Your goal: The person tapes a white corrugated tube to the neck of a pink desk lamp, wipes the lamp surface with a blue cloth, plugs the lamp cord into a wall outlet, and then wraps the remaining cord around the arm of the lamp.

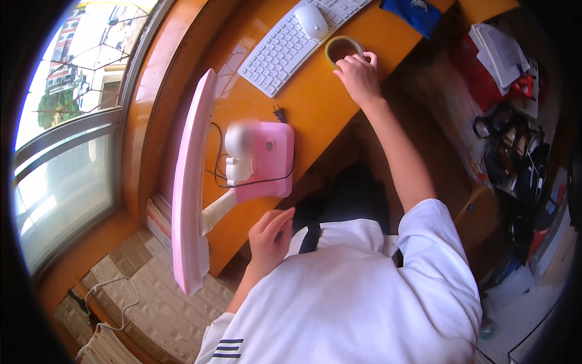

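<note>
My right hand [359, 77] reaches over the desk, its fingers curled around the near rim of a roll of adhesive tape [331, 51]. The roll lies flat, close to a white keyboard [275, 59]. My left hand [270, 236] is held low before my body, fingers curled together, with nothing visible in it. Near it stands a pink desk device with a flat panel [193, 191], seen edge-on; whether lamp or mirror I cannot tell. Its stem [219, 211] looks wrapped in pale tape. A white figurine [238, 168], partly blurred, sits on the pink base [278, 159].
A white mouse [311, 22] rests on the keyboard. By the pink base lie a black cord and plug [279, 113]. A blue cloth item [413, 16] is at the desk's far edge. Papers [500, 54] and dark clutter [514, 150] are to the right, a window [77, 91] to the left.
</note>
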The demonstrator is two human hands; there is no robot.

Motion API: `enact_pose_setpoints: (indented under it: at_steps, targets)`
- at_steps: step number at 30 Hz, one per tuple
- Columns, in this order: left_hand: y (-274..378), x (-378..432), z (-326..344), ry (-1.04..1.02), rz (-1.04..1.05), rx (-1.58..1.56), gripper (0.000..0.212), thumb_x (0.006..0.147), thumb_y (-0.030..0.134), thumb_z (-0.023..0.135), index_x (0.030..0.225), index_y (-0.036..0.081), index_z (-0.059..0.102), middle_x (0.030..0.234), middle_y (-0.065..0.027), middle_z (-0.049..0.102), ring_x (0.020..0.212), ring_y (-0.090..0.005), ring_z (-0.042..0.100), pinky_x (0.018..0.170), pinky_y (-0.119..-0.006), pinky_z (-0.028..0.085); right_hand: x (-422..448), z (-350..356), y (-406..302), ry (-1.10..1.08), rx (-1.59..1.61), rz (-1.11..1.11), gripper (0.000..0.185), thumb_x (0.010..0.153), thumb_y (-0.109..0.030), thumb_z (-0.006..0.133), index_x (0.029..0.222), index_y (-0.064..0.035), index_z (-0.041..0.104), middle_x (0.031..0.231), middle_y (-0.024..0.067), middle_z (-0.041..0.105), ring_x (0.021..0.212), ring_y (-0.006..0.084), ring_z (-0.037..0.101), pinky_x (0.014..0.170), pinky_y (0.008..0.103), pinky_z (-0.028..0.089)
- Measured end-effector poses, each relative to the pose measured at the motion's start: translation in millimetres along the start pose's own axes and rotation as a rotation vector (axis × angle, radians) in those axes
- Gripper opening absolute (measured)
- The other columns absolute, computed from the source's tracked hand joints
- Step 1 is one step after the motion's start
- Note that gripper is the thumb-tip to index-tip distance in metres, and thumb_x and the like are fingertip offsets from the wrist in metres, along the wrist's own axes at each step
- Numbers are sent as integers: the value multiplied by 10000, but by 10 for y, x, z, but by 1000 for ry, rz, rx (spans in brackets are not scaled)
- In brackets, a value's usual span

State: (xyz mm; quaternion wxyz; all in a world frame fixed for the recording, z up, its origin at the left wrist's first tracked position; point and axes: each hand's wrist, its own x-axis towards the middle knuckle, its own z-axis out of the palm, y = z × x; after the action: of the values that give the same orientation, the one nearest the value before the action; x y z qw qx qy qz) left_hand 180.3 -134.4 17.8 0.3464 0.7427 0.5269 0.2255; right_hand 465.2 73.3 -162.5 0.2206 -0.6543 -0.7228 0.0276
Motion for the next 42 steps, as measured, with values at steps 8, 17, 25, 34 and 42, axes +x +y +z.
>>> enact_pose_setpoints:
  at_steps: [8, 17, 25, 34, 42]
  targets:
    - [734, 1047, 157, 309, -116, -222, 585, 761, -52, 704, 1309, -35, 502, 1271, -158, 547, 1098, -276, 585, 923, -380, 478, -348, -1864, -363, -100, 590, -384, 213, 791, -136, 722, 997, -110, 674, 840, 28, 571, 887, 202, 590, 1005, 450, 396]
    - [1445, 1187, -173, 180, 336, -55, 214, 699, 60, 802, 884, 78, 694, 763, -3, 634, 729, -156, 632, 693, -350, 382, -445, -2528, -245, 127, 759, -551, 114, 723, -209, 705, 784, -145, 633, 643, -33, 439, 607, 142, 494, 743, 369, 537]
    - [2197, 986, -459, 267, 563, -130, 95, 776, 31, 684, 799, 116, 650, 722, 44, 556, 615, -82, 532, 729, -302, 355, -738, -2893, -865, 719, 979, -342, 313, 707, -214, 790, 619, -194, 491, 565, -106, 467, 497, 49, 431, 606, 255, 344]
    - [2247, 929, -510, 386, 662, -175, 32, 818, 173, 681, 845, 187, 690, 726, 100, 532, 602, -12, 509, 739, -266, 305, -692, -2956, -787, 402, 1247, -531, 282, 752, -212, 783, 644, -155, 528, 586, -73, 524, 515, 44, 492, 546, 228, 369]
    - [2197, 816, -710, 503, 791, -139, 63, 870, 139, 640, 885, 153, 700, 759, 82, 539, 621, -20, 525, 714, -257, 359, -592, -2817, -657, -61, 1213, -462, 268, 783, -226, 783, 680, -110, 565, 610, -2, 569, 535, 99, 546, 495, 240, 396]
